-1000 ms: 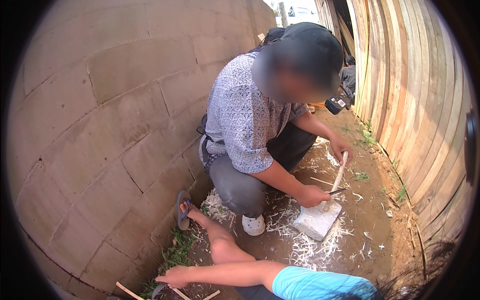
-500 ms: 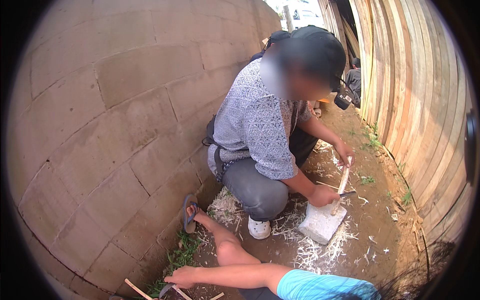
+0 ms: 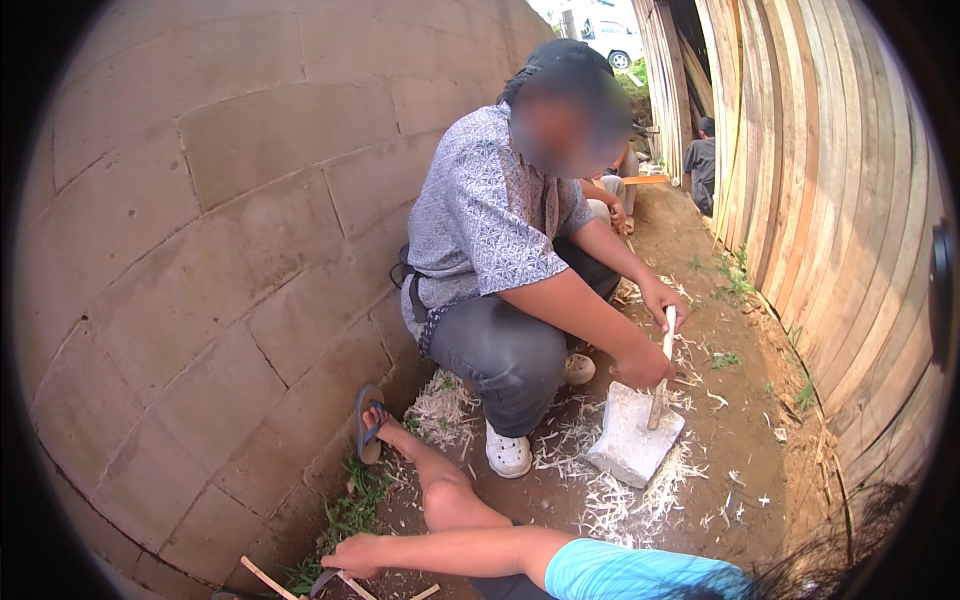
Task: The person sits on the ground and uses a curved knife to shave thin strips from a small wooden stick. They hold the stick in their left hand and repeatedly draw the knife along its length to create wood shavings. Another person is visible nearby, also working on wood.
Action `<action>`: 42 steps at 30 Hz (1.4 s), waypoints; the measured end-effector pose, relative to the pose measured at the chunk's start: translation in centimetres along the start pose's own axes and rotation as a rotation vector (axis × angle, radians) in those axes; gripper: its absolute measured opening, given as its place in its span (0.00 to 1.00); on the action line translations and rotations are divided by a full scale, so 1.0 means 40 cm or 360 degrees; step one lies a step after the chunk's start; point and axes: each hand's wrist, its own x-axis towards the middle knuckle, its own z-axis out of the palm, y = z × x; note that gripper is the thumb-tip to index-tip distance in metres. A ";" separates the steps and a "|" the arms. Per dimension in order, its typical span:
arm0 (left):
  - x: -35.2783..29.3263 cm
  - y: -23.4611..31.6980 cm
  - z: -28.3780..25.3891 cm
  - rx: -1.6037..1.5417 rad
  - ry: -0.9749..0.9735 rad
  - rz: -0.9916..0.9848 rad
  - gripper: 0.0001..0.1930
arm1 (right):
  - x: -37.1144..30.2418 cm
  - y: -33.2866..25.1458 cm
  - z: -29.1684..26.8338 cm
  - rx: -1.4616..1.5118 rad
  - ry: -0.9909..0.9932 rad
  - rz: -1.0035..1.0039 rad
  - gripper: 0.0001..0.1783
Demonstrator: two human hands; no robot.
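My right hand (image 3: 355,556) is low at the left, at the end of my outstretched bare arm in a light blue sleeve (image 3: 640,570). Its fingers are closed on what looks like a knife (image 3: 322,581), a dark, curved blade poking out below them. Close by lie thin pale wooden sticks, one left of the hand (image 3: 264,574) and another to its right (image 3: 426,592). My bent leg (image 3: 455,500) stretches behind the arm, a flip-flop (image 3: 366,425) on the foot. Of my left hand nothing shows.
Ahead, a squatting co-worker (image 3: 490,240) props a peeled stick (image 3: 668,340) upright on a pale stone block (image 3: 632,450), both hands on it. Wood shavings (image 3: 600,505) surround the block. A block wall (image 3: 220,260) bounds the left, a plank wall (image 3: 800,150) the right.
The view has shifted slightly. The co-worker's head has come up and left, and their hands have moved lower along the stick. My right hand stays nearly in place.
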 end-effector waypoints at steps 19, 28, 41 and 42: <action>0.039 -0.014 -0.026 0.0065 0.0001 0.0098 0.06 | 0.026 0.011 0.032 -0.0101 -0.0012 -0.0039 0.16; -0.022 0.035 0.016 0.0099 0.0038 -0.0026 0.06 | 0.056 0.019 0.077 -0.0233 -0.0067 -0.0069 0.16; 0.001 0.014 0.012 -0.0042 0.0014 -0.0077 0.06 | 0.055 -0.004 -0.020 0.0015 0.0408 0.0069 0.37; 0.000 0.013 0.010 -0.0047 -0.0032 -0.0051 0.06 | 0.049 -0.015 -0.024 -0.0014 0.0372 0.0040 0.36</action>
